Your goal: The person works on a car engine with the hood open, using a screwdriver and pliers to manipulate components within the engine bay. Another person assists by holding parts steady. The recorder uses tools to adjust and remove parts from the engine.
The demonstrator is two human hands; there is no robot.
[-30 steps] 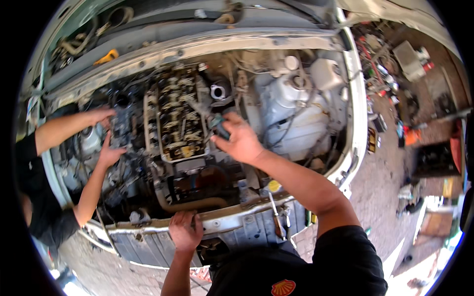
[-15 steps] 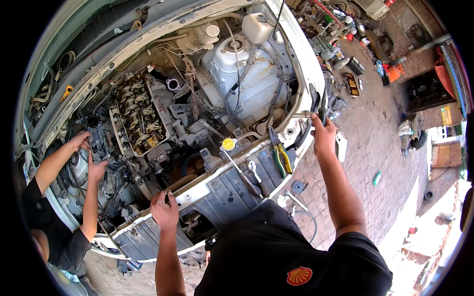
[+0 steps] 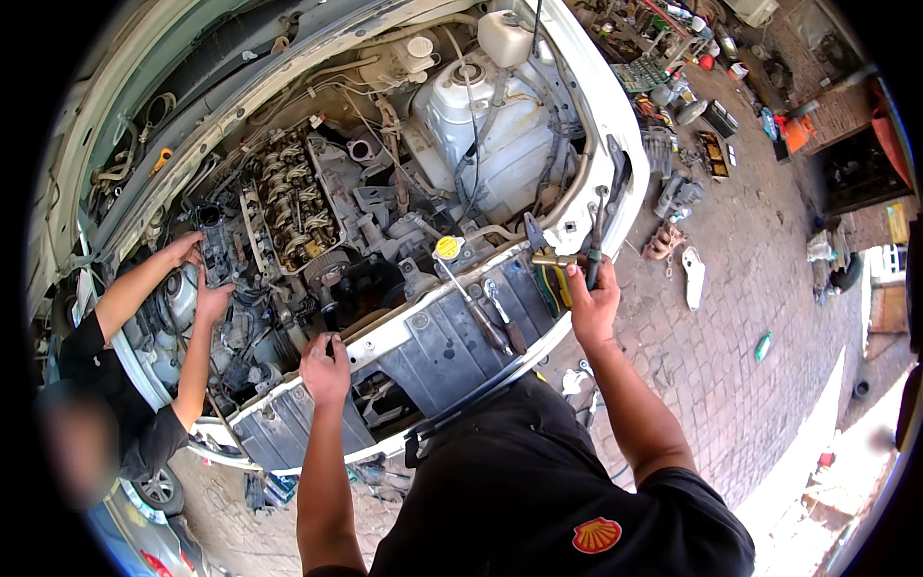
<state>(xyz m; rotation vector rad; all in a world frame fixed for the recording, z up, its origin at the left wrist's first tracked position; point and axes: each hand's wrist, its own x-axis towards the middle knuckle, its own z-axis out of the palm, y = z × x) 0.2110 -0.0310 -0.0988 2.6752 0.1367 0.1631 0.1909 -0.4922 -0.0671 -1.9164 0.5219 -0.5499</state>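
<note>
My right hand (image 3: 596, 306) is closed around a dark-handled hand tool (image 3: 597, 231) over the car's front right corner. A short metal bar (image 3: 555, 260) sticks out leftward from the same grip; I cannot tell whether the two are joined. Just below it, partly covered, lie pliers with green and yellow handles (image 3: 551, 287). My left hand (image 3: 326, 367) has its fingers curled over the front crossmember (image 3: 385, 338). Between my hands, a ratchet (image 3: 504, 313) and a long-shafted screwdriver (image 3: 488, 327) rest on the black front panel (image 3: 433, 351), near the yellow cap (image 3: 449, 247).
The engine's valve train (image 3: 291, 207) lies exposed. At the left, a co-worker's two hands (image 3: 207, 274) are on a dark engine part. A white reservoir (image 3: 505, 38) stands at the back. Metal parts (image 3: 663, 240) and a white piece (image 3: 692, 277) lie on the paving.
My right hand has come left and nearer with its tool, from the car's corner to above the pliers. My left hand keeps its place on the crossmember. The whole view has shifted slightly.
</note>
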